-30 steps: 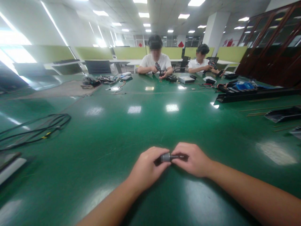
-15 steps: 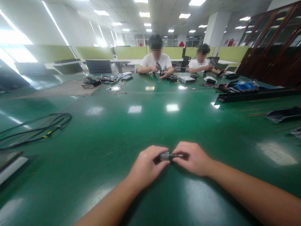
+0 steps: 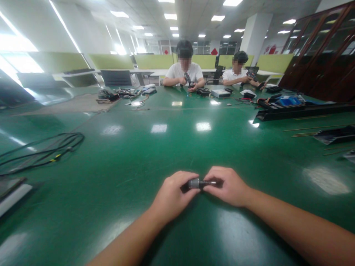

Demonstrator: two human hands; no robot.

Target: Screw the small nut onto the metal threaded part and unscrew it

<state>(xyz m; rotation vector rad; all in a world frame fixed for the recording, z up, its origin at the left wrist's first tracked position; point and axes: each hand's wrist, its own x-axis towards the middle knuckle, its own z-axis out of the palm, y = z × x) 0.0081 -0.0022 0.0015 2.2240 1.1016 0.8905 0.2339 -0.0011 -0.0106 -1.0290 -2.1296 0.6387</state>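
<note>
Near the middle front, a small grey and black cylindrical part with a thin dark shaft lies crosswise between my hands. My left hand is closed round its thicker grey end, thumb below and fingers above. The thin end is pinched between the thumb and fingers of my right hand. Both hands are low over the green tabletop. The part's outer ends are partly hidden by my fingers, and its exact kind is too small to tell.
Black cables lie coiled at the left, above a flat grey-white object. Across the table a person and another person hold dark tools. Black channels, blue parts and thin rods lie at the right.
</note>
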